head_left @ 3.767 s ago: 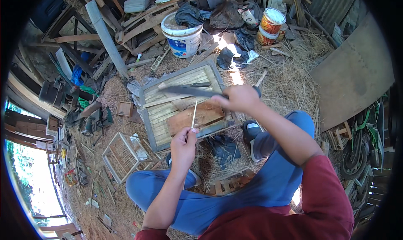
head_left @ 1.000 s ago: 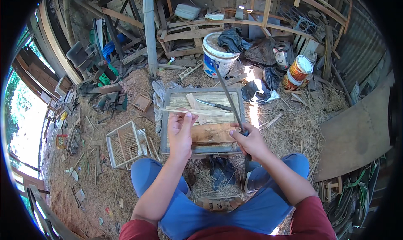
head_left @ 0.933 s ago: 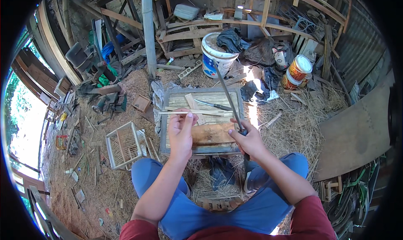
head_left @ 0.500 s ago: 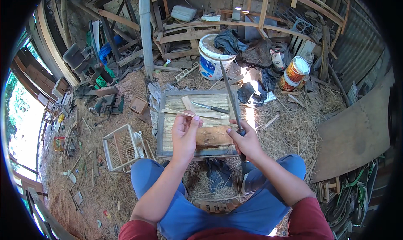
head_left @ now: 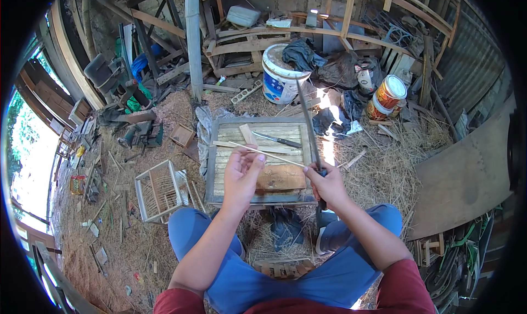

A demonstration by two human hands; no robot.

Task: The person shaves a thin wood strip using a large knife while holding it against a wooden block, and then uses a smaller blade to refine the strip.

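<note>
Between my hands runs a thin pale stick (head_left: 280, 158), slanting down to the right. My left hand (head_left: 244, 171) pinches it near its upper left end. In my right hand (head_left: 326, 185) is the dark handle of a long-bladed knife (head_left: 307, 116), its blade pointing up and away; the stick's right end meets this hand's thumb. Below lies a slatted wooden table (head_left: 225, 174) with a brown wood block (head_left: 281, 178) at its near side. A smaller knife (head_left: 280, 141) with a dark handle and a few flat wood strips (head_left: 248, 134) rest beyond the block.
A wooden cage (head_left: 160, 192) stands on the straw-strewn floor left of the table. Behind it are a white bucket (head_left: 278, 86) with black plastic on top and an orange-red can (head_left: 387, 99). A large flat board (head_left: 461, 171) leans at right.
My right hand and the long knife have shifted slightly right and down. The thin stick has turned a little and shows more plainly between my hands. My left hand stays nearly in place.
</note>
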